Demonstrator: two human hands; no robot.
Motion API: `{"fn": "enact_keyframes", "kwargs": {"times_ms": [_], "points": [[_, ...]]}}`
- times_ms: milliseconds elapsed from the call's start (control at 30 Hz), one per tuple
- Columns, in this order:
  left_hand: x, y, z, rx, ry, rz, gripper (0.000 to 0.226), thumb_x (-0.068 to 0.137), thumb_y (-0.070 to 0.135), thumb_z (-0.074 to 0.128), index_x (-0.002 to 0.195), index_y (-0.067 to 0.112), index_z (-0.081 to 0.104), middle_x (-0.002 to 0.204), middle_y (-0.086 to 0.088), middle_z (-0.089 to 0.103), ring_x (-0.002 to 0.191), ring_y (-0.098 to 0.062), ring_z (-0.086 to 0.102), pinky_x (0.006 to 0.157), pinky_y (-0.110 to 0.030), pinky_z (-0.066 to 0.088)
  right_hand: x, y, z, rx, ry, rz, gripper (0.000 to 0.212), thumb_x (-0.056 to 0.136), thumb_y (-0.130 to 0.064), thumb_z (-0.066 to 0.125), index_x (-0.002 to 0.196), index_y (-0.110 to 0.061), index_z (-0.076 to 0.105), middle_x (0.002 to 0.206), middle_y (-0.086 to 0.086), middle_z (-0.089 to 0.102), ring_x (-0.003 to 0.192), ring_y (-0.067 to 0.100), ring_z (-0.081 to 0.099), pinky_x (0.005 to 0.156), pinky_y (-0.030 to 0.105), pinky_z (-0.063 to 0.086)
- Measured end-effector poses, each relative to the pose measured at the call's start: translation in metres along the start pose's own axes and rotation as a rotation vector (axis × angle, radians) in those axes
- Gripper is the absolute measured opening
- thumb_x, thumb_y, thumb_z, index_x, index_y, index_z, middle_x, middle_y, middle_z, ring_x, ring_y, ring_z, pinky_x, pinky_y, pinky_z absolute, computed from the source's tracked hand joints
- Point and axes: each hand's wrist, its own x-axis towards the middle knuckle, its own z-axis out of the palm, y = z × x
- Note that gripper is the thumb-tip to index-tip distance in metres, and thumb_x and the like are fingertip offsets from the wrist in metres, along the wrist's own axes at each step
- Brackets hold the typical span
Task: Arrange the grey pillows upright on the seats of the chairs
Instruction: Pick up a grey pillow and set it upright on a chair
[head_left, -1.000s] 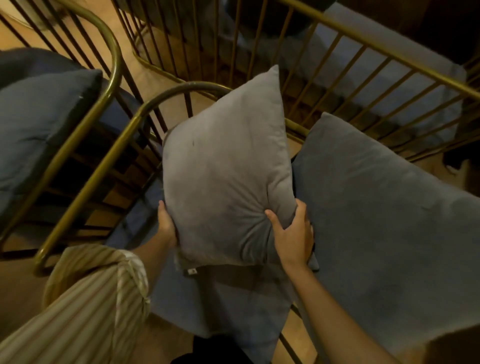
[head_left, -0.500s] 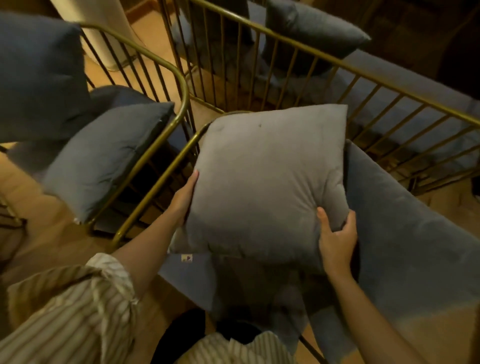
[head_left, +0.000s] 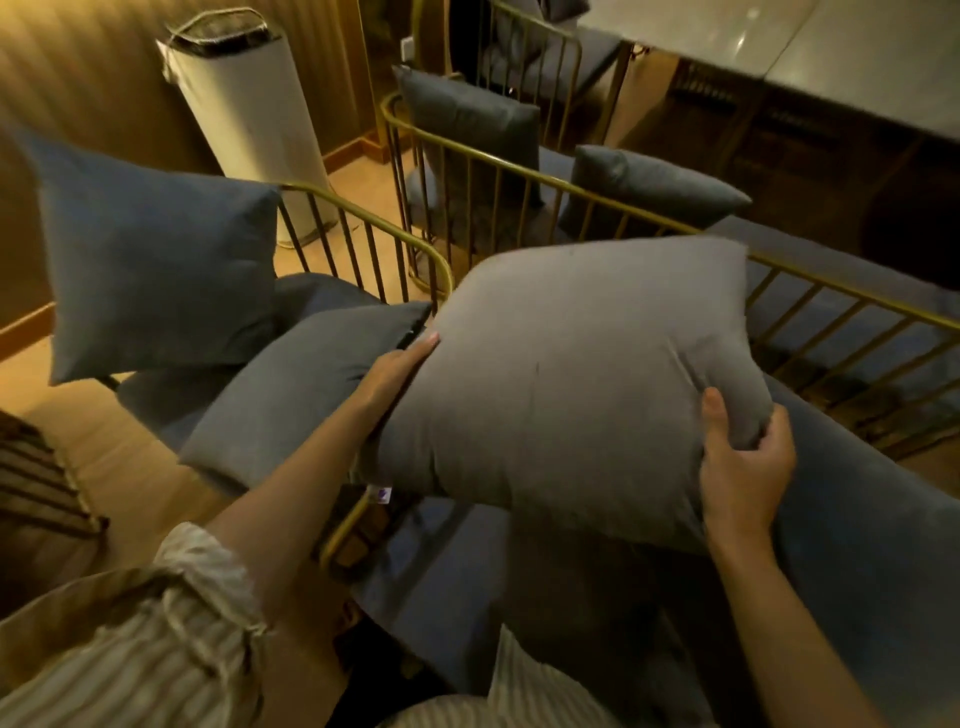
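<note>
Head view: brass-railed chairs with grey pillows, dim warm light.
Held pillow (head_left: 571, 374): one, light grey, tilted, lifted over the near chair's seat (head_left: 447, 571).
Left hand (head_left: 397, 371): flat against the pillow's left edge, fingers extended.
Right hand (head_left: 743, 457): pinching the pillow's lower right corner.
Other pillows counted: five; two on the left chair (head_left: 156, 260), (head_left: 291, 395), two behind the rails (head_left: 472, 124), (head_left: 649, 182), one at right (head_left: 857, 519).
White cylinder (head_left: 254, 119): one, standing by the wall.
</note>
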Motion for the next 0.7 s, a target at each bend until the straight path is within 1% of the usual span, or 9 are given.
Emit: {"fn": "enact_keyframes", "kwargs": {"times_ms": [100,167,233,300,367,433,533,600,700], "points": [[0.009,0.015,-0.046,-0.060,0.020,0.061,0.077,0.069,0.074,0.061,0.122,0.018,0.064,0.129,-0.013,0.065,0.118,-0.031,0.063,0.103,-0.050,0.049,-0.020,-0.025,0.036,0.018,0.026,-0.015,0.048,0.090,-0.047,0.062,0.124,-0.014,0.055,0.122,0.001,0.061,0.112,0.016,0.057,0.095,0.032,0.048],[0.016,0.022,-0.079,-0.060,0.031,0.095,0.073,0.068,0.077,0.061,0.116,0.022,0.065,0.125,-0.009,0.067,0.118,-0.030,0.063,0.103,-0.050,0.048,-0.027,-0.040,0.064,0.033,0.019,-0.028,0.046,0.090,-0.044,0.063,0.125,-0.014,0.055,0.118,-0.006,0.057,0.109,0.009,0.053,0.088,0.015,0.043],[0.027,0.029,-0.117,-0.004,0.096,0.080,0.086,0.065,0.084,0.057,0.124,0.022,0.062,0.126,-0.007,0.065,0.116,-0.028,0.062,0.103,-0.048,0.046,-0.033,-0.051,0.100,0.036,-0.006,-0.033,0.044,0.091,-0.041,0.063,0.123,-0.012,0.056,0.116,-0.004,0.057,0.104,0.007,0.051,0.080,0.008,0.039],[0.035,0.034,-0.154,0.063,0.155,0.077,0.078,0.079,0.075,0.051,0.130,0.017,0.056,0.127,-0.009,0.060,0.107,-0.023,0.057,0.095,-0.038,0.043,-0.038,-0.055,0.136,0.035,-0.054,-0.023,0.044,0.092,-0.040,0.063,0.121,-0.008,0.056,0.117,0.005,0.062,0.104,0.015,0.056,0.083,0.020,0.045],[0.045,0.029,-0.193,0.082,0.185,0.099,0.056,0.088,0.065,0.050,0.114,0.016,0.060,0.117,-0.009,0.061,0.097,-0.021,0.057,0.080,-0.031,0.043,-0.044,-0.055,0.176,0.044,-0.117,0.010,0.046,0.091,-0.040,0.064,0.121,-0.006,0.056,0.119,0.012,0.063,0.109,0.024,0.060,0.087,0.033,0.049],[0.050,0.019,-0.232,0.083,0.234,0.099,0.048,0.085,0.067,0.053,0.096,0.020,0.059,0.102,-0.004,0.061,0.093,-0.021,0.058,0.072,-0.030,0.044,-0.048,-0.061,0.218,0.054,-0.193,0.042,0.045,0.091,-0.040,0.064,0.122,-0.007,0.056,0.119,0.012,0.064,0.110,0.027,0.060,0.086,0.034,0.049],[0.058,0.003,-0.280,0.013,0.332,0.111,0.052,0.082,0.063,0.061,0.094,0.012,0.056,0.095,-0.010,0.058,0.090,-0.025,0.054,0.078,-0.037,0.044,-0.046,-0.069,0.275,0.038,-0.336,0.068,0.044,0.092,-0.040,0.063,0.124,-0.010,0.056,0.119,0.007,0.063,0.110,0.026,0.060,0.085,0.033,0.046],[0.064,-0.004,-0.306,-0.039,0.371,0.137,0.053,0.080,0.061,0.065,0.096,0.011,0.055,0.092,-0.014,0.053,0.088,-0.025,0.051,0.077,-0.040,0.043,-0.041,-0.075,0.313,0.003,-0.445,0.096,0.048,0.092,-0.041,0.062,0.129,-0.012,0.052,0.120,0.004,0.060,0.114,0.025,0.058,0.088,0.034,0.045],[0.075,-0.016,-0.334,-0.068,0.416,0.151,0.052,0.085,0.057,0.062,0.102,0.009,0.051,0.095,-0.010,0.053,0.093,-0.027,0.052,0.079,-0.038,0.045,-0.033,-0.080,0.364,-0.072,-0.616,0.136,0.061,0.094,-0.041,0.059,0.145,-0.013,0.039,0.139,0.007,0.053,0.129,0.025,0.050,0.102,0.035,0.041]]}}
